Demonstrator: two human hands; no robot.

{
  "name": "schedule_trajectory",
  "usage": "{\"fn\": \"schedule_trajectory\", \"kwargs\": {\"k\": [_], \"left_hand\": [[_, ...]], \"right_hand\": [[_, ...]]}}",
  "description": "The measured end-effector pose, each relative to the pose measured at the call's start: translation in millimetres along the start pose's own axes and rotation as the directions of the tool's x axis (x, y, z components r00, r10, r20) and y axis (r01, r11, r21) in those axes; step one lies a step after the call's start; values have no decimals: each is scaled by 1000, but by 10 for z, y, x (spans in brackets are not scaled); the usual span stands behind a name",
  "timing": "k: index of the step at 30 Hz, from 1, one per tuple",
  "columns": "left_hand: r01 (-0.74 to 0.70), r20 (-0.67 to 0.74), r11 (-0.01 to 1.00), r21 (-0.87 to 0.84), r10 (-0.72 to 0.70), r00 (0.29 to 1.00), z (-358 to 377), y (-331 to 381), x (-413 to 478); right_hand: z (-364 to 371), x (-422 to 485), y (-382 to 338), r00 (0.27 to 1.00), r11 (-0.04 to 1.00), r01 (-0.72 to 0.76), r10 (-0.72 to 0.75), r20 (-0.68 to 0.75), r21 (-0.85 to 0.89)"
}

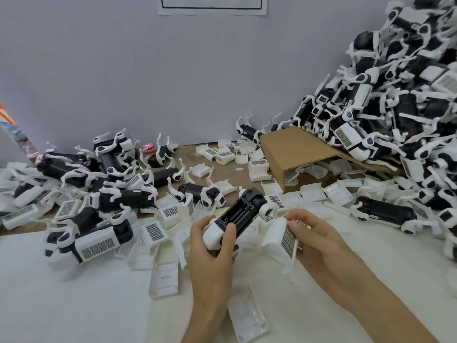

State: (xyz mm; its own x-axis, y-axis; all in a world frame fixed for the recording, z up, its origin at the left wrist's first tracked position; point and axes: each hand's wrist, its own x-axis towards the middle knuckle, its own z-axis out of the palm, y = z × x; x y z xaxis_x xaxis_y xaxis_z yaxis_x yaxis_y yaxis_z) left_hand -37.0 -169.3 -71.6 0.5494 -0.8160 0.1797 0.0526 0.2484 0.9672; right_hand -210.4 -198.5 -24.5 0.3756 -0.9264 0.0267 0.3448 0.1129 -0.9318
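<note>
black-and-white plastic toy dog body (241, 214) lies tilted in your left hand (212, 246), fingers curled round its white end, above the near middle of the white-covered table (74, 305). your right hand (314, 233) pinches the white moulded plastic shell with a grille sticker (282, 237), just beside the body. turn the shell's hollow side squarely over the glossy black slotted core, then press evenly; its thin walls look likely to flex.

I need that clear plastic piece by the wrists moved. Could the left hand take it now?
Probably not yet: the left hand grips the toy body, so it is full. The clear plastic piece lies uncovered close beside that forearm.
</note>
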Motion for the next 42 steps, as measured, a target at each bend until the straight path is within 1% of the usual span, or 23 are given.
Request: {"fn": "schedule_trajectory", "kwargs": {"k": [4,8,10,12,14,15,17,19,21,25,29,32,36,42], "left_hand": [[-11,64,1000,12,10,998,10,1,-23],[-21,82,1000,12,20,996,3,-13,-27],[-27,88,1000,16,26,996,0,-22,-26],[-33,97,999,14,32,995,-1,-15,-33],[-37,104,999,15,35,994,2,-8,-37],[-39,108,999,19,36,993,3,-8,-36],[-40,122,999,30,36,992,-1,-7,-32],[-53,148,997,51,45,988,-9,-11,-32],[-76,183,995,60,64,981,-6,-3,-38],[-120,243,989,84,96,965,15,24,-72],[-188,306,974,125,143,941,0,31,-84],[-251,328,956,151,191,925,-1,40,-101],[-287,330,945,159,223,917,-3,73,-123],[-340,349,915,218,252,902,19,49,-130]], "right_hand": [[49,2,112,1000,1000,-12,13,14,-25],[160,13,281,998,998,-56,57,-39,43],[198,22,346,995,998,-54,57,-80,42],[206,19,379,991,1000,-22,24,-129,17],[199,10,385,982,997,58,-68,-175,-60],[199,4,381,968,984,118,-143,-204,-131],[197,-20,352,907,919,257,-336,-255,-299],[200,-45,303,827,820,360,-501,-254,-444],[200,-70,261,773,731,412,-597,-217,-544],[173,-70,242,695,580,421,-700,-162,-698],[140,-55,243,658,518,449,-743,-122,-728],[138,-55,248,659,480,457,-748,-78,-749],[120,-36,247,667,488,439,-740,-91,-755],[107,-27,235,671,497,426,-734,-105,-756]]}}
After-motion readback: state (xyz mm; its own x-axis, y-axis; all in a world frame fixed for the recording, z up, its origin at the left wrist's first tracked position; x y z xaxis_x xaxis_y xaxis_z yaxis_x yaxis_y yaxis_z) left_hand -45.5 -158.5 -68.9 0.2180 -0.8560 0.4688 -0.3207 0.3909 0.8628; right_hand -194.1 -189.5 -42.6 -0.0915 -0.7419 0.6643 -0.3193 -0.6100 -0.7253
